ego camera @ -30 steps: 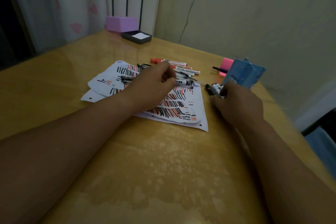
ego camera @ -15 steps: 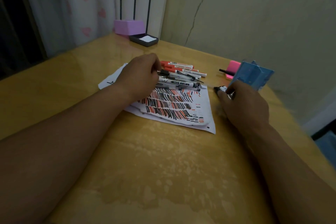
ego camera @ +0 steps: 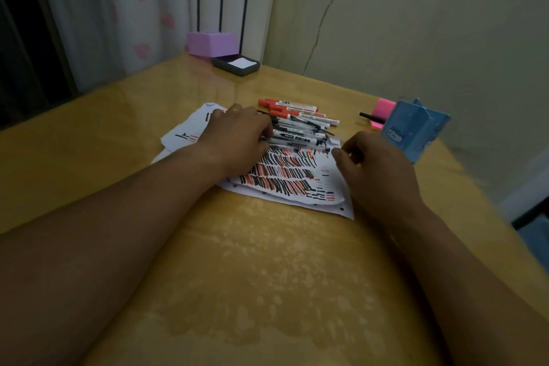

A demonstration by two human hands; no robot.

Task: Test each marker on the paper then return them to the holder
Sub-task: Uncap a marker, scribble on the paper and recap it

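Note:
Several red markers [ego camera: 298, 110] and black markers [ego camera: 300, 137] lie side by side in a bundle on the far part of the white paper [ego camera: 292, 180], which is covered in red and black strokes. My left hand [ego camera: 237, 140] lies over the bundle's left ends, fingers curled round them. My right hand [ego camera: 378, 171] is at the bundle's right ends, thumb and forefinger curled against the nearest black marker's tip. The blue holder [ego camera: 416, 131] stands just right of my right hand; I cannot see inside it.
A pink note pad [ego camera: 383, 110] with a black pen [ego camera: 370, 117] on it sits behind the holder. A purple box [ego camera: 212, 43] and a dark tray [ego camera: 236, 66] stand at the far corner by the wall. The wooden table [ego camera: 267, 276] drops off at the right.
My right hand has left the spot beside the holder and moved left to the markers' right ends. My left hand stays on the left ends, with the markers drawn closer together.

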